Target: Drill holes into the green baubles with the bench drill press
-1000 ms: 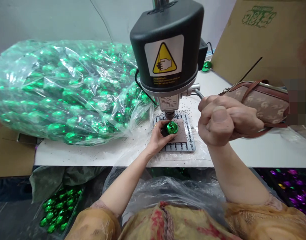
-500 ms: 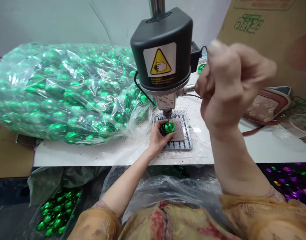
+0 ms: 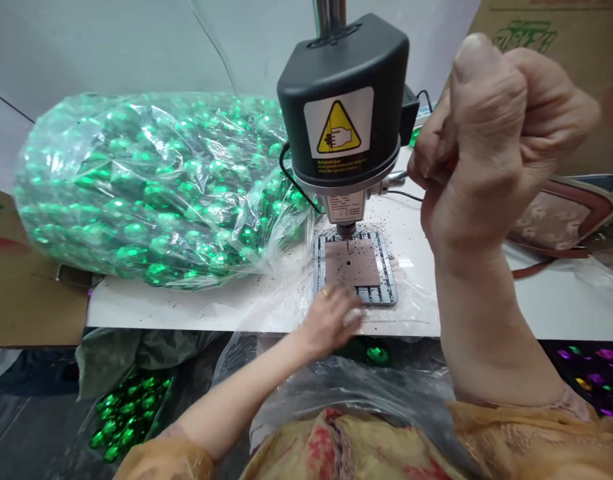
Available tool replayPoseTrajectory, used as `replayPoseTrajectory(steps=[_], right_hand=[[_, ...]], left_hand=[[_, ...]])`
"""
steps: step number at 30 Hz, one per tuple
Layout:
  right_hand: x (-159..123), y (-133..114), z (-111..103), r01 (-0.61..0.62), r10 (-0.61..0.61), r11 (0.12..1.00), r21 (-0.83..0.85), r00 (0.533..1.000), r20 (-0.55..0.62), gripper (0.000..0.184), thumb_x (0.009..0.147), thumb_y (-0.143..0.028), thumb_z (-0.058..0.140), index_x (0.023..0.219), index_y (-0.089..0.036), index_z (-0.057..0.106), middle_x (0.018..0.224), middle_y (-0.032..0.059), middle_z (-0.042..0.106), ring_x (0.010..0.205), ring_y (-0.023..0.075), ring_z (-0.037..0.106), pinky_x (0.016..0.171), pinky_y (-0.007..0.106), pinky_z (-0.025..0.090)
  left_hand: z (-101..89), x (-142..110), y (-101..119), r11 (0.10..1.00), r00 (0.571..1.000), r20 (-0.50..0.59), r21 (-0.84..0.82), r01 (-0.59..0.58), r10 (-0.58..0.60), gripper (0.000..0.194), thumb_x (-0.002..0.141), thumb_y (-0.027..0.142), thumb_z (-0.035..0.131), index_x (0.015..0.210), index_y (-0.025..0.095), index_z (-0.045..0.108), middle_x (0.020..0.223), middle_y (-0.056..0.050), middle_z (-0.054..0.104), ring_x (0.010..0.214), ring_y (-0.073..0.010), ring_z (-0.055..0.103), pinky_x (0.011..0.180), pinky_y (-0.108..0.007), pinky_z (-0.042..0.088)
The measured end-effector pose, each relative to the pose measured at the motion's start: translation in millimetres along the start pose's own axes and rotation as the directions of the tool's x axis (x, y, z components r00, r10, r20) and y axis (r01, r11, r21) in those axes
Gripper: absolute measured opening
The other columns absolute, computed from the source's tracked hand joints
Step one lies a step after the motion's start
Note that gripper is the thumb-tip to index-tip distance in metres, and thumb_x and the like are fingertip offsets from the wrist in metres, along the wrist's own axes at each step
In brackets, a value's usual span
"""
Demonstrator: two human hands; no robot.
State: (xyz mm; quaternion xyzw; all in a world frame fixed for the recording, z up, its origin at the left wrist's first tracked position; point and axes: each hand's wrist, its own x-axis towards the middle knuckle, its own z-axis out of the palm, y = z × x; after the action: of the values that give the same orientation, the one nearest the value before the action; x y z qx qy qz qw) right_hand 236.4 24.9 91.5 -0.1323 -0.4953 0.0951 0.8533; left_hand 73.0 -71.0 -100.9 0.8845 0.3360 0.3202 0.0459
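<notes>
The left hand (image 3: 333,320), fingers loosely spread, is at the front edge of the white tabletop (image 3: 151,310), near the ridged grey metal plate (image 3: 390,293). A shiny green faceted ball (image 3: 377,355) shows just below that edge. The right hand (image 3: 491,147) clenches the silver metal lever (image 3: 397,179) of the black drill press (image 3: 343,100). A bulging clear plastic bag (image 3: 151,193) crowds the left.

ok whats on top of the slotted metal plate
A brownish pad with a small dark hole, and dark specks around it. The pad hides the middle of the plate.
</notes>
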Motion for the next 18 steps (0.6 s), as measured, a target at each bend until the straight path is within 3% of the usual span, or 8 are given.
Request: replayPoseTrajectory(steps=[1,3,5,10,13,15,18], right_hand=[[0,0,-1,-0.002,0.002,1.000,-0.005,1.000,-0.001,0.057,0.082,-0.055,0.065,0.050,-0.021,0.032,0.042,-0.0068,0.026,0.036,0.0047,0.027,0.039,0.029,0.017],[0,0,-2,-0.010,0.010,1.000,-0.009,1.000,-0.006,0.056,0.083,-0.052,0.066,0.050,-0.022,0.032,0.042,-0.0071,0.026,0.036,0.0047,0.027,0.039,0.029,0.017],[0,0,-2,-0.018,0.018,1.000,0.010,1.000,-0.018,0.053,0.083,-0.045,0.069,0.050,-0.022,0.033,0.041,-0.0078,0.025,0.035,0.0048,0.026,0.039,0.029,0.016],[-2,-2,-2,-0.027,0.027,0.997,0.067,1.000,-0.006,0.045,0.087,-0.017,0.062,0.052,-0.020,0.035,0.044,-0.0075,0.028,0.037,0.0040,0.028,0.041,0.027,0.017],[-2,-3,-2,-0.026,0.025,0.999,0.035,0.999,0.021,0.045,0.089,-0.013,0.058,0.052,-0.019,0.033,0.045,-0.0076,0.028,0.038,0.0030,0.029,0.042,0.025,0.019],[-2,-2,-2,-0.020,0.019,0.998,0.053,1.000,0.021,0.045,0.088,-0.014,0.059,0.052,-0.019,0.033,0.044,-0.0077,0.027,0.037,0.0032,0.029,0.041,0.026,0.018],[-2,-2,-3,-0.016,0.014,0.995,0.102,1.000,0.017,0.044,0.088,-0.011,0.058,0.052,-0.019,0.034,0.044,-0.0078,0.027,0.036,0.0034,0.028,0.040,0.027,0.016]], left_hand=[[-7.5,13,-19,0.992,0.991,-0.055,0.024,0.125,-0.123,0.016,0.098,0.022,0.049,0.109,0.022,0.059,0.101,-0.010,0.066,0.101,-0.0252,0.062,0.093,-0.044,0.051],[-21.9,38,-59,0.924,0.916,-0.186,0.079,0.375,-0.356,0.018,0.094,0.011,0.048,0.104,0.020,0.059,0.096,-0.009,0.062,0.101,-0.0263,0.059,0.093,-0.043,0.050],[-32.0,60,-92,0.852,0.844,-0.244,0.104,0.513,-0.478,0.022,0.089,0.000,0.049,0.096,0.018,0.058,0.095,-0.009,0.059,0.106,-0.0270,0.056,0.102,-0.044,0.045],[-34.8,89,-135,0.827,0.818,-0.275,0.116,0.550,-0.505,0.024,0.090,-0.004,0.046,0.097,0.016,0.058,0.114,-0.012,0.056,0.120,-0.0295,0.051,0.110,-0.050,0.039],[-33.7,97,-158,0.811,0.789,-0.310,0.087,0.579,-0.530,0.019,0.096,0.005,0.046,0.105,0.017,0.059,0.119,-0.014,0.057,0.122,-0.0307,0.051,0.110,-0.052,0.039],[-37.0,101,-177,0.823,0.773,-0.343,0.000,0.568,-0.534,0.013,0.094,0.018,0.060,0.106,0.018,0.060,0.114,-0.013,0.059,0.125,-0.0323,0.050,0.111,-0.054,0.037],[-47.5,105,-195,0.836,0.773,-0.344,-0.079,0.542,-0.534,0.039,0.074,0.032,0.085,0.101,0.020,0.060,0.107,-0.011,0.062,0.128,-0.0378,0.050,0.111,-0.059,0.037]])
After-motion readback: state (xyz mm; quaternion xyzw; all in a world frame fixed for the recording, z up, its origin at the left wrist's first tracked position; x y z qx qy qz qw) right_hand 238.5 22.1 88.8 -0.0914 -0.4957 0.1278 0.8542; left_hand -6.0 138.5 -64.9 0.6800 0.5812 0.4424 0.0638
